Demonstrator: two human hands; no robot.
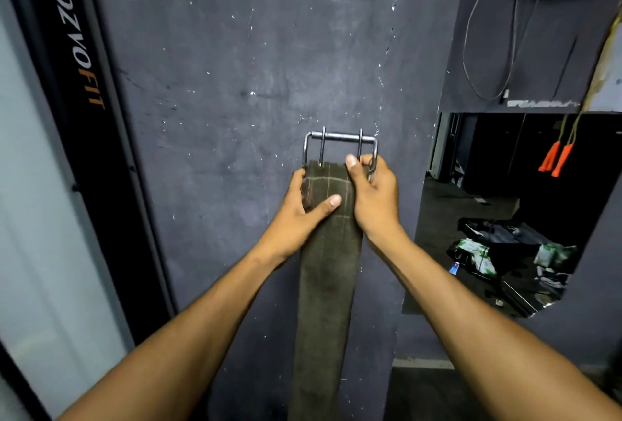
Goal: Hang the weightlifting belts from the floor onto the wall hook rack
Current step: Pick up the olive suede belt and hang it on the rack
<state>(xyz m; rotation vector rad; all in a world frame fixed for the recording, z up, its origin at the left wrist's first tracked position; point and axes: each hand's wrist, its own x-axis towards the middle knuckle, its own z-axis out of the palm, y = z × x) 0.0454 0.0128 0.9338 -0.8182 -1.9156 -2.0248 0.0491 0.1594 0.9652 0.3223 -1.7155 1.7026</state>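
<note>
A dark olive weightlifting belt (324, 302) hangs straight down in front of a dark grey wall (235, 67). Its steel two-prong buckle (340, 144) points up, close against the wall. My left hand (303, 208) grips the belt's top left edge, thumb across the front. My right hand (372, 191) holds the top right edge and the buckle's right side. No hook or rack shows in this view; whether the buckle rests on anything is hidden.
A black upright frame with "PROZVOFIT" lettering (77, 50) stands at the left. To the right, a wall opening (498, 212) shows bags and clutter on a floor. Orange-handled skipping ropes (555, 158) and cables (488, 50) hang at the upper right.
</note>
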